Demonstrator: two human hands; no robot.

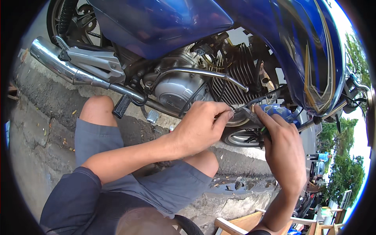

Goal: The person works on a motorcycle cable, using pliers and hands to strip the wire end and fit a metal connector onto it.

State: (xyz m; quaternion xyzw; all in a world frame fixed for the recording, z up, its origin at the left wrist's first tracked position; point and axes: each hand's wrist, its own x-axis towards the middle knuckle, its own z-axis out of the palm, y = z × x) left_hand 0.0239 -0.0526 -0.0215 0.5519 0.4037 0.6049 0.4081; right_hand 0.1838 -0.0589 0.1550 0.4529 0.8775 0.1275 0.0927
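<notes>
A blue motorcycle stands in front of me, its finned engine (235,72) just beyond my hands. My left hand (199,127) is closed in a pinch below the fins, thumb against forefinger. What lies between those fingertips is too small to make out. Close to its right, my right hand (286,150) is closed around a dark hand tool (253,117) with a bit of green by the palm. The tool's exact kind is unclear, and the fingers hide much of it. Its dark end lies beside the left fingertips, in front of the exhaust pipe bend (237,120).
The chrome kick lever (203,73) juts out above my left hand. A rubber-covered footrest (122,106) and the silver muffler (58,62) are to the left. The front wheel (243,138) sits behind my hands. Wooden furniture (231,226) stands at the lower right.
</notes>
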